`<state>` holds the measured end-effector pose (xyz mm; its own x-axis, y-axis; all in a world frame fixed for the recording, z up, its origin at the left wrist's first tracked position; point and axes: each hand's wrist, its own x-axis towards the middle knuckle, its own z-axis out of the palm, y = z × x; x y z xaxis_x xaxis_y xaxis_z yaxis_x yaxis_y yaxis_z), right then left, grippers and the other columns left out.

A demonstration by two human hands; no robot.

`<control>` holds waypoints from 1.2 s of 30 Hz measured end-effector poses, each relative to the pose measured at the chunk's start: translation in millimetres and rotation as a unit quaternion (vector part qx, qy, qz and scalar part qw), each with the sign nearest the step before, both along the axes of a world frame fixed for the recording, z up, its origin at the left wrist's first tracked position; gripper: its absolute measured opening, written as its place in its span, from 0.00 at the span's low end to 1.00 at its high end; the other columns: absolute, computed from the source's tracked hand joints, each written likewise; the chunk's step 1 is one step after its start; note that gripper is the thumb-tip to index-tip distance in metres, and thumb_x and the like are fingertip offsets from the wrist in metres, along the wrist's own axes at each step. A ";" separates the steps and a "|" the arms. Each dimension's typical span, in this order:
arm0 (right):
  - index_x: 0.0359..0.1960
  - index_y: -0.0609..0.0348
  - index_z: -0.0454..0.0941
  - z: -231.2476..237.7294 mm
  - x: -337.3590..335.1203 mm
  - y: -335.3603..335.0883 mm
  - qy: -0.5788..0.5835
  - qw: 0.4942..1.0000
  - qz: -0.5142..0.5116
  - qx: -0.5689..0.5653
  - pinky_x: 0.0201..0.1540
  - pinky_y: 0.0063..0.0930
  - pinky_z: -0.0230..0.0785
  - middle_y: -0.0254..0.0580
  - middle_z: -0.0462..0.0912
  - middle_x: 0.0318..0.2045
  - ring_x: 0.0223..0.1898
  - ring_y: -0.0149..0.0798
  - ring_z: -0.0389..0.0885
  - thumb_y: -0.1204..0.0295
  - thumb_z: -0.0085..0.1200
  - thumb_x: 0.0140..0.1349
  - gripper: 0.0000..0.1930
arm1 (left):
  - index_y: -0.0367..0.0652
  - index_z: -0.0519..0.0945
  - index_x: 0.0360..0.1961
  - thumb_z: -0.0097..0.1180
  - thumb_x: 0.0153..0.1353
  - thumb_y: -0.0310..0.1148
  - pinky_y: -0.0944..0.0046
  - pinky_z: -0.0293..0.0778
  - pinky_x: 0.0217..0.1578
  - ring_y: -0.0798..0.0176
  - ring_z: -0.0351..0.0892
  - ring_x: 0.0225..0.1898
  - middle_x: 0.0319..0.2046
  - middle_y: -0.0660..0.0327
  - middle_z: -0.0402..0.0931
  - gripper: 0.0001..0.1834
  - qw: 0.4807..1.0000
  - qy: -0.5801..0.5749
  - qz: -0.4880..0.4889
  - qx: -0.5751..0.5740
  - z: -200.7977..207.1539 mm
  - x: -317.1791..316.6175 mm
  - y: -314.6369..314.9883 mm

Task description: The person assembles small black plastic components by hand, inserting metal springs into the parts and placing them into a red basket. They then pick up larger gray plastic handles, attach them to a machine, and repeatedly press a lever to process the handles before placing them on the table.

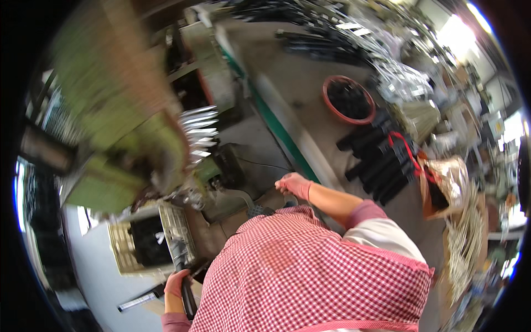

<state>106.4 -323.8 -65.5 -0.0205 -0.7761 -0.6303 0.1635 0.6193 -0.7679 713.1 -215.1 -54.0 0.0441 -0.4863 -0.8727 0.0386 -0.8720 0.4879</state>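
Both my hands wear pink gloves, and a red-and-white checked apron fills the lower middle. My left hand is at the lower left, closed around a dark rod that runs down beside a slotted beige crate. My right hand reaches forward with curled fingers to the edge of the grey workbench, just past a bent grey metal lever. Whether it holds anything is hidden by the fingers.
A blurred green machine stands at the left with a fan of shiny metal strips beside it. On the bench are a red-rimmed tub of dark parts, stacked black tubes and a shiny sack.
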 end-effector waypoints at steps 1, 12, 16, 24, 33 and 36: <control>0.20 0.59 0.79 -15.4 -26.5 2.0 0.012 1.000 -0.025 0.010 0.22 0.25 0.64 0.35 0.77 0.19 0.20 0.30 0.73 0.72 0.63 0.57 0.09 | 0.42 0.78 0.39 0.67 0.56 0.30 0.60 0.79 0.25 0.60 0.79 0.24 0.25 0.60 0.78 0.12 0.996 -0.011 0.087 -0.028 -12.8 34.6 -1.3; 0.43 0.66 0.83 37.6 -255.5 18.8 0.343 0.755 -0.501 0.249 0.41 0.38 0.81 0.50 0.86 0.39 0.40 0.48 0.87 0.55 0.64 0.54 0.24 | 0.39 0.77 0.53 0.58 0.56 0.31 0.62 0.75 0.28 0.64 0.78 0.30 0.34 0.61 0.79 0.22 0.962 -0.174 -0.067 -0.197 -93.8 -97.7 -88.4; 0.43 0.66 0.82 14.5 -274.3 32.2 0.414 0.768 -0.438 0.217 0.42 0.37 0.80 0.50 0.86 0.39 0.40 0.48 0.86 0.56 0.65 0.53 0.25 | 0.37 0.75 0.57 0.63 0.51 0.29 0.63 0.82 0.32 0.65 0.80 0.30 0.34 0.59 0.79 0.29 0.972 -0.043 -0.178 -0.150 -50.8 -233.8 -101.3; 0.44 0.68 0.81 -14.2 -280.0 43.0 0.447 0.757 -0.435 0.197 0.42 0.37 0.78 0.51 0.85 0.40 0.40 0.47 0.85 0.58 0.67 0.52 0.25 | 0.39 0.76 0.58 0.58 0.50 0.37 0.58 0.77 0.40 0.57 0.82 0.38 0.44 0.52 0.81 0.31 0.913 -0.053 -0.337 -0.225 -6.2 -322.6 -119.2; 0.45 0.69 0.79 -1.6 -256.4 56.0 0.445 0.711 -0.541 0.063 0.43 0.36 0.76 0.53 0.84 0.42 0.40 0.46 0.82 0.60 0.69 0.51 0.26 | 0.41 0.83 0.46 0.57 0.53 0.33 0.61 0.75 0.39 0.61 0.79 0.35 0.34 0.60 0.82 0.18 0.758 0.025 -0.438 -0.483 31.3 -419.3 -179.7; 0.47 0.68 0.77 -4.5 -235.5 51.4 0.345 0.768 -0.513 -0.170 0.42 0.35 0.73 0.49 0.83 0.40 0.38 0.41 0.79 0.63 0.70 0.53 0.25 | 0.41 0.82 0.47 0.57 0.57 0.36 0.60 0.74 0.48 0.57 0.80 0.45 0.43 0.57 0.83 0.18 0.729 0.100 -0.491 -0.467 80.3 -467.8 -201.3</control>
<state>-129.1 -272.4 -70.0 -0.9684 -0.2462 0.0397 -0.0865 0.1821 -0.9795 245.3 -416.4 26.4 -0.8081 -0.5834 -0.0818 -0.2278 0.1814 0.9567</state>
